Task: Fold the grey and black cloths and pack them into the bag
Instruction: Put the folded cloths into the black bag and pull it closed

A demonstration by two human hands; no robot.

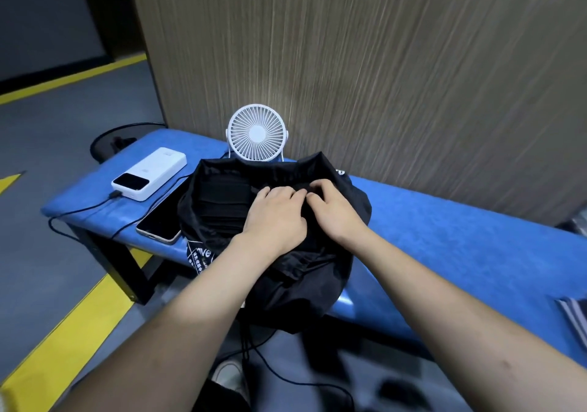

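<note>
A black bag (286, 272) of thin, shiny fabric sits on the blue padded bench (444, 221), its mouth gaping upward and its lower part slumping over the bench's near edge, with a printed white label showing on its left flank. Inside the left half of the opening lies a stack of folded black cloths (222, 205), their edges layered in flat, even bands; no grey cloth can be made out. To the bag's left a phone (160, 221) lies just beside it, and farther left a white power bank (149, 173) with a cable running off the bench's left end. Behind the bag, close against the wood-grain wall, stands a small white fan (256, 132). The bench runs bare to the right of the bag until a striped item at the frame's right edge. The left hand (273, 214) rests palm down in the bag's mouth, fingers bent onto dark fabric at the stack's right edge. The right hand (330, 205) touches it, its curled fingers pinching a bunch of black fabric at the bag's far right.
</note>
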